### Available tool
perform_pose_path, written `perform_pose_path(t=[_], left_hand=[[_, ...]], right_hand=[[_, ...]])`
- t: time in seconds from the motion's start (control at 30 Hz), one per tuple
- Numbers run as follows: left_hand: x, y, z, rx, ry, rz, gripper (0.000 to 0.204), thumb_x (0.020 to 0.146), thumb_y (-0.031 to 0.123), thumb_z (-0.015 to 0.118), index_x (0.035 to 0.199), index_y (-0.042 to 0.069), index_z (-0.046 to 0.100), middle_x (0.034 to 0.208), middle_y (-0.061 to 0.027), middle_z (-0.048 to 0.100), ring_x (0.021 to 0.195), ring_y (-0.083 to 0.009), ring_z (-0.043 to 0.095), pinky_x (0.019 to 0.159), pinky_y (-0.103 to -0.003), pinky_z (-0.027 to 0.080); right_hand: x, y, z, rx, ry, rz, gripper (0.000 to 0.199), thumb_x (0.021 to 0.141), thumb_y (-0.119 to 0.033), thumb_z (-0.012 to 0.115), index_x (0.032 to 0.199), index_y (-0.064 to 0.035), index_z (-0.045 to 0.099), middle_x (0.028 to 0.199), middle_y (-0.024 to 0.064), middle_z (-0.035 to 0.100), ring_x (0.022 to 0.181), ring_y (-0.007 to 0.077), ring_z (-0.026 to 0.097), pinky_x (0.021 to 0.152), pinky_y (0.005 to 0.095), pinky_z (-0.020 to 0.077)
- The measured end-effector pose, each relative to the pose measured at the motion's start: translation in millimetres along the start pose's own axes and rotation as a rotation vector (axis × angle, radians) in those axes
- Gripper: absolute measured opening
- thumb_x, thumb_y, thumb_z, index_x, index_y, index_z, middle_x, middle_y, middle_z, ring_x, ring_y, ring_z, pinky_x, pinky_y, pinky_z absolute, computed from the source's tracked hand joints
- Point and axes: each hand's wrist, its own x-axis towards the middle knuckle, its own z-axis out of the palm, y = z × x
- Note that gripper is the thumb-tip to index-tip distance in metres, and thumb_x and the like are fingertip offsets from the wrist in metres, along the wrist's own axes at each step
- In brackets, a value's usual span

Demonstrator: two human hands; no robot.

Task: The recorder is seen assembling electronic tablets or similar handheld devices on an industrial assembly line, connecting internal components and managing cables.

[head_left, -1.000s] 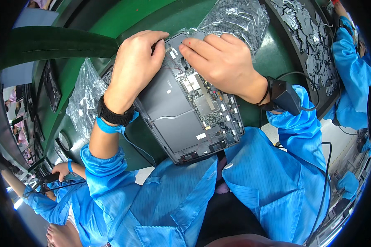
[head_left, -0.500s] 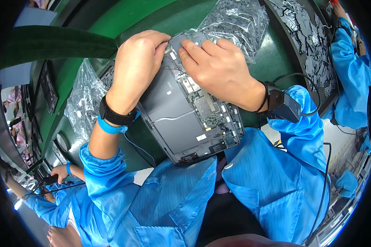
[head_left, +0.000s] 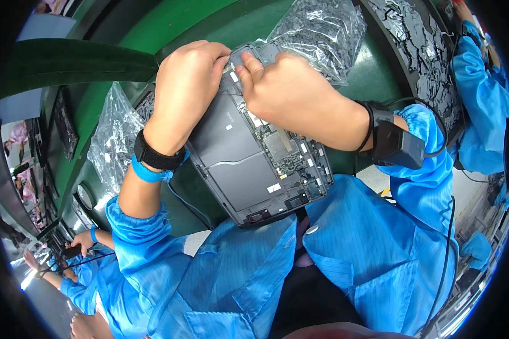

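Observation:
An opened tablet-like device point(head_left: 240, 195) lies tilted before me, its far end angled left and its near edge close to my body. Inside it show a dark grey battery point(head_left: 218, 133) and a circuit board point(head_left: 280, 147) with small white labels. My left hand point(head_left: 189, 85) closes over the far left corner, thumb and fingers pinched at the rim. Across the far right part reaches my right hand point(head_left: 291, 93), its fingers bent and the index fingertip and thumb against the device's far end. Whatever lies beneath those fingers is hidden.
Beyond the device sits a clear bag of small dark parts point(head_left: 322, 34); another clear plastic bag point(head_left: 116, 141) lies left. A black tray point(head_left: 404, 65) of dark pieces stands right. A wrist-strap cord point(head_left: 189, 203) hangs near my left forearm. Co-workers' blue sleeves point(head_left: 481, 113) show at both sides.
My right hand has shifted slightly and turned, its fingers curling in more at the far end. My left hand keeps its hold on the corner. The device has barely moved.

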Motion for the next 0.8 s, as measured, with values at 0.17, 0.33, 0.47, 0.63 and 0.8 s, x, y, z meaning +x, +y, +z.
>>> perform_pose_path(t=[0.17, 0.33, 0.47, 0.63, 0.8], left_hand=[[6, 7, 3, 0.041, -0.019, 0.043, 0.011, 0.082, 0.006, 0.066, 0.09, 0.0, 0.07, 0.085, -0.0145, 0.068, 0.078, -0.0332, 0.065, 0.07, -0.038, 0.052], [-18, 0, -10, 0.081, 0.05, 0.063, 0.017, 0.082, 0.007, 0.066, 0.097, -0.001, 0.067, 0.095, -0.0159, 0.068, 0.092, -0.0351, 0.064, 0.081, -0.041, 0.051], [-71, 30, -36, 0.018, 0.267, -0.088, 0.041, 0.086, 0.006, 0.062, 0.126, -0.003, 0.056, 0.133, -0.0221, 0.053, 0.126, -0.0389, 0.047, 0.106, -0.044, 0.036], [-189, 55, 5, -0.121, 0.199, -0.52, 0.05, 0.094, 0.011, 0.053, 0.141, -0.005, 0.042, 0.15, -0.0261, 0.033, 0.14, -0.0424, 0.028, 0.115, -0.048, 0.021], [-205, 80, 15, -0.291, 0.092, -0.586, 0.047, 0.098, 0.014, 0.047, 0.14, -0.005, 0.04, 0.146, -0.0245, 0.039, 0.132, -0.0425, 0.034, 0.113, -0.048, 0.023]], right_hand=[[-11, -9, 2, -0.214, -0.072, -0.016, 0.015, 0.071, -0.017, 0.067, 0.078, -0.0066, 0.076, 0.103, 0.0163, 0.072, 0.1, 0.0273, 0.068, 0.056, 0.0286, 0.0479], [0, 6, 0, 0.351, -0.187, 0.177, 0.044, 0.076, -0.003, 0.06, 0.119, 0.0004, 0.064, 0.129, 0.0217, 0.06, 0.104, 0.0321, 0.065, 0.072, 0.042, 0.0542], [-54, 6, 0, 0.627, 0.217, 0.347, 0.044, 0.083, -0.002, 0.058, 0.127, -0.0022, 0.057, 0.139, 0.0199, 0.051, 0.112, 0.0348, 0.057, 0.094, 0.0417, 0.0458], [-106, -58, -17, 0.632, 0.002, 0.612, 0.052, 0.09, -0.024, 0.061, 0.132, 0.0041, 0.051, 0.15, 0.0274, 0.034, 0.138, 0.044, 0.03, 0.11, 0.0509, 0.0218], [-96, -64, -8, 0.663, 0.059, 0.653, 0.056, 0.091, -0.027, 0.061, 0.135, 0.0037, 0.048, 0.151, 0.0253, 0.035, 0.139, 0.0417, 0.029, 0.111, 0.0491, 0.0203]])
